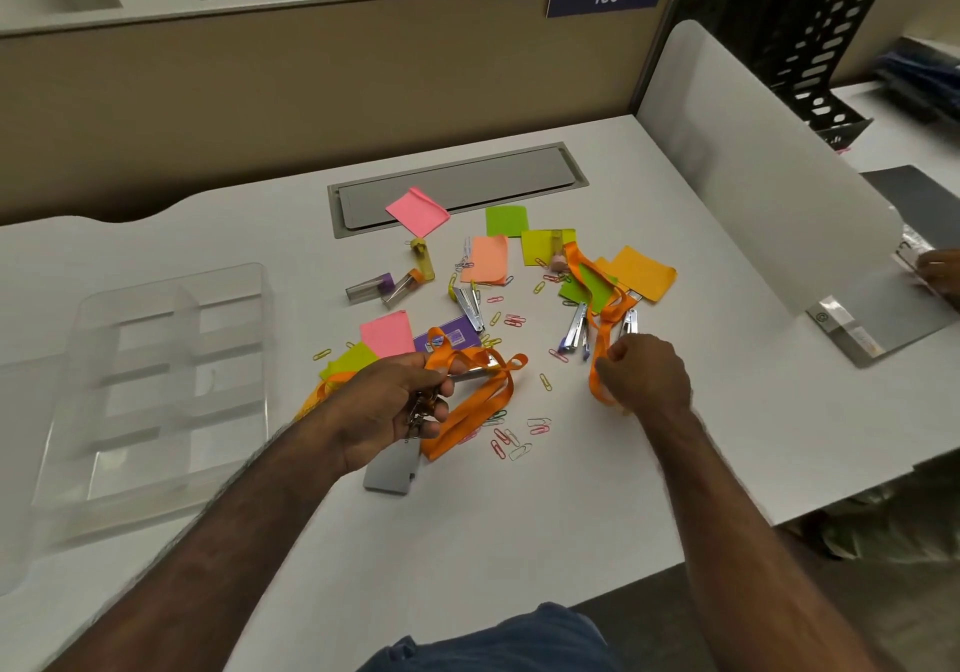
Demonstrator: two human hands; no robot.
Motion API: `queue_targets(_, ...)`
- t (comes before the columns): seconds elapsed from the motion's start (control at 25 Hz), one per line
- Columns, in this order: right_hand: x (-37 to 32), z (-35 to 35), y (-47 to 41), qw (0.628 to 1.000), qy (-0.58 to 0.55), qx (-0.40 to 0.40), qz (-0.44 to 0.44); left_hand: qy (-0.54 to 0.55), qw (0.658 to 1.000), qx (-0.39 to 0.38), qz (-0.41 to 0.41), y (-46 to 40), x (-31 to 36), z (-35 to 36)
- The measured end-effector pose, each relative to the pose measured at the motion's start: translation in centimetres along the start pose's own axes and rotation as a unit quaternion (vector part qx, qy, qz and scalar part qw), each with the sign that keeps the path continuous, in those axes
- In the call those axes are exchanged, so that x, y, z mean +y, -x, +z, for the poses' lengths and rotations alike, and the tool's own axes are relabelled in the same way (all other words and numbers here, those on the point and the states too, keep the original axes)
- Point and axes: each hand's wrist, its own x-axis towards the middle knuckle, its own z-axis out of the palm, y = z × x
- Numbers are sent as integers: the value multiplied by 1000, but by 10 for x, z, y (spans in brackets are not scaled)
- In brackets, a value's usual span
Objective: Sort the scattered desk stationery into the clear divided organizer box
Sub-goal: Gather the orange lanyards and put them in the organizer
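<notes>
Stationery lies scattered over the middle of the desk [519, 515]: sticky notes [641, 271], paper clips [511, 443], staplers [470, 305]. Clear organizer box [150, 385] sits near the desk's left edge, well apart from the pile. Left hand [387, 409] grips a bunched orange lanyard [478, 393] and what seems its metal clip. Right hand [644, 378], fingers curled, pinches a second orange lanyard [602, 323] trailing back toward the notes
</notes>
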Motion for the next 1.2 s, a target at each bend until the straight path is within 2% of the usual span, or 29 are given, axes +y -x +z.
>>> queue_targets(0.08, -10, -10, 19, 995, -66, 8, -74, 1, 1000, -1, 1, 0, 0, 0)
queue_targets(0.16, -23, -17, 41, 984, -69, -31, -164, 0, 1000, 0, 0, 1, -1, 0)
queue_targets(0.24, -33, -16, 59, 965, -35, -128, -225, -4, 1000, 1, -2, 2, -3, 1)
queue_targets(0.32, -36, -9, 64, 942, 2, -233, -242, -7, 1000, 2, -3, 3, -4, 2)
queue_targets(0.4, -33, -4, 60, 931, -1, -276, -238, -10, 1000, 2, -4, 4, -6, 3)
queue_targets(0.48, -27, -9, 43, 952, -52, -211, -214, -14, 1000, 0, -4, 5, -8, 2)
queue_targets(0.56, -20, -18, 13, 978, -86, -92, -167, -15, 1000, -1, -3, 6, -9, 2)
queue_targets(0.68, -5, -26, -41, 993, -109, 3, -51, -20, 1000, -2, -6, 7, -10, 4)
queue_targets(0.84, 1, -16, -89, 992, -97, 34, 76, -2, 1000, -20, -19, 6, -9, 5)
queue_targets(1.04, -15, -13, -108, 988, -71, 37, 134, 2, 999, -24, -25, 6, -8, 1)
queue_targets(1.2, -19, -5, -119, 978, -116, 24, 172, 6, 1000, -17, -26, 5, -8, -5)
